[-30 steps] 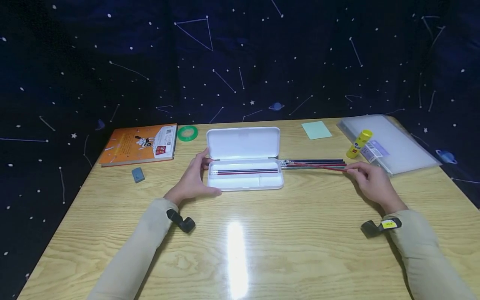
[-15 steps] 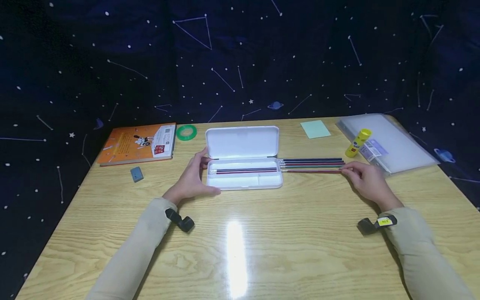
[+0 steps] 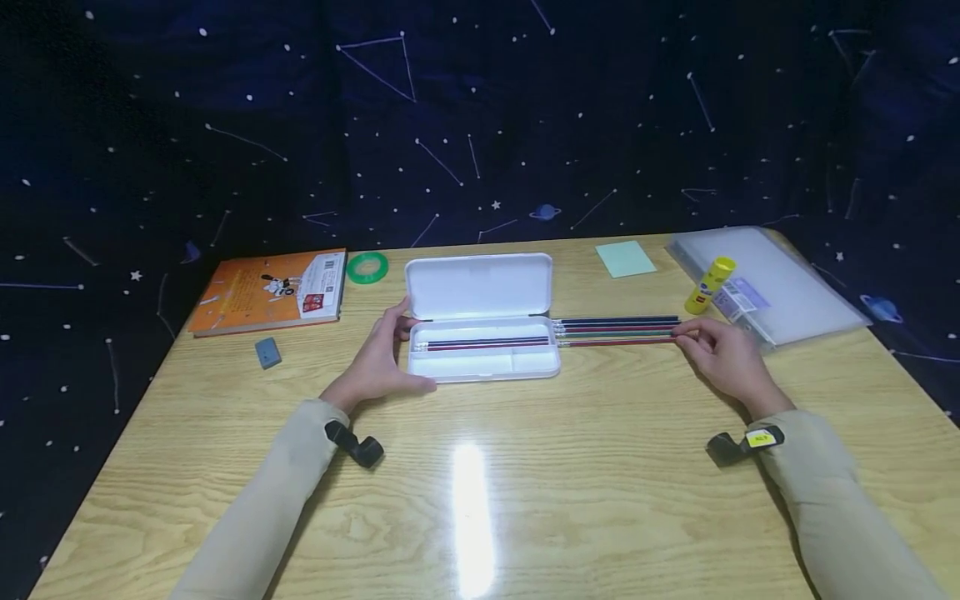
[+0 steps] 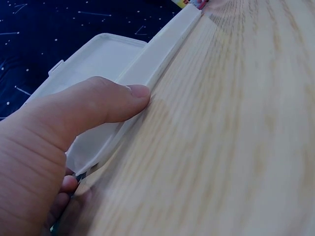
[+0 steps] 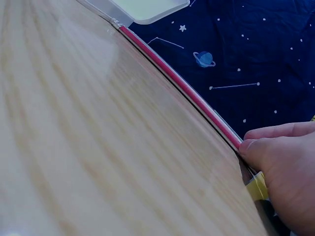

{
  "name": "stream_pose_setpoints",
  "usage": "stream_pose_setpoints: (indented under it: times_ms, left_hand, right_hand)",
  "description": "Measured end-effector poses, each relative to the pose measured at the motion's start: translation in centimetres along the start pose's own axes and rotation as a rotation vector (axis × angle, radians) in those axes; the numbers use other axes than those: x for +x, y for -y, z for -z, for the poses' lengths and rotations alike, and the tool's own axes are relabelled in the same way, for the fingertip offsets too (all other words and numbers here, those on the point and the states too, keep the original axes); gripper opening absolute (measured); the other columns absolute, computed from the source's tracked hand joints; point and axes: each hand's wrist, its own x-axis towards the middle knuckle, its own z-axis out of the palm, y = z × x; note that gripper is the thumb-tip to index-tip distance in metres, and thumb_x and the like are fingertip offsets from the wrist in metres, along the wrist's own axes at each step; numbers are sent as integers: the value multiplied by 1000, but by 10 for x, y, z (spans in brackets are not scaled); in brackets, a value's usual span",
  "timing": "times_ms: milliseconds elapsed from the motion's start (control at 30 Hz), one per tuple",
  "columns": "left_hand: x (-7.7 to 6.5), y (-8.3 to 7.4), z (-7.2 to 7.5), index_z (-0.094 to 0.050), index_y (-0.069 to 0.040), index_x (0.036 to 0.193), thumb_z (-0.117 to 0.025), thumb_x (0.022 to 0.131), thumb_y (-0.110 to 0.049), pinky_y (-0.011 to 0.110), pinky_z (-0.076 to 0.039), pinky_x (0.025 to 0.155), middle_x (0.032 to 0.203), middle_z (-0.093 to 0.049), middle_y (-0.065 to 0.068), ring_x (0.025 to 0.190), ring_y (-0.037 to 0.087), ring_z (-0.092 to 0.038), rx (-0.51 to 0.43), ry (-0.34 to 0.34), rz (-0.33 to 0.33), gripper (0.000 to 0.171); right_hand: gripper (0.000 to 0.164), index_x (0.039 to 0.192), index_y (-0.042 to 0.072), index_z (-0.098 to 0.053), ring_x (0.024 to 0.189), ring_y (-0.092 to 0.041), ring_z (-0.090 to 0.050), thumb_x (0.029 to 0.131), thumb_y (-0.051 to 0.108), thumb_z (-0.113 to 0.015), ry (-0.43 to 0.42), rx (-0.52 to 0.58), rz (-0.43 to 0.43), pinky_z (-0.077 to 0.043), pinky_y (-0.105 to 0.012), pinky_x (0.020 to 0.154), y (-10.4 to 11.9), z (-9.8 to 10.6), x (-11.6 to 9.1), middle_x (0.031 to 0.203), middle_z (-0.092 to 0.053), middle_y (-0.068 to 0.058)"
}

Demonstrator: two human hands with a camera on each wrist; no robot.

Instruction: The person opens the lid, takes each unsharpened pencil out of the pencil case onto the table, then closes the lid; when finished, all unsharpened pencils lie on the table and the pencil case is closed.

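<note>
A white pencil case (image 3: 461, 364) lies with its lid raised on the wooden table. Inside its long compartment are a few pencils (image 3: 487, 341), dark and red. My left hand (image 3: 378, 358) grips the case's left end, thumb along the front side and fingers behind, as the left wrist view also shows. Right of the case several pencils (image 3: 618, 322) lie side by side, eraser ends toward it. My right hand (image 3: 723, 358) pinches the far right end of a red pencil (image 5: 172, 73), nearest in that row; its other end is by the case's right wall.
At the back left are an orange book (image 3: 262, 292), a green tape roll (image 3: 367, 267) and a blue eraser (image 3: 267, 352). Toward the right stand a sticky note pad (image 3: 626, 258), a yellow glue stick (image 3: 709, 285) and a clear plastic folder (image 3: 787, 292).
My right hand has brought the red pencil from slanting across the row down to lie along its near side. The left hand keeps its grip on the pencil case.
</note>
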Motion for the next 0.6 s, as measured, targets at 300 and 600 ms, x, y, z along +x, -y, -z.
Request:
stream_pose_setpoints:
  times_ms: [300,600]
  left_hand:
    - [-4,0,3,-12,-10,154,-94,52,-18,40,-33,103,134,-46,12,111,25,-42,8,2,17,131]
    - [-1,0,-3,-13,-8,153,-94,51,-16,40,-34,101,133,-46,12,110,25,-41,-14,-8,-7,131]
  right_hand:
    - [8,89,8,-70,50,-3,-32,81,6,-74,25,7,22,-25,-24,48,5,-8,2,55,-39,5]
    - [4,86,9,-69,49,-6,-33,83,10,-72,14,-54,-2,-27,-25,48,13,-10,6,55,-39,5]
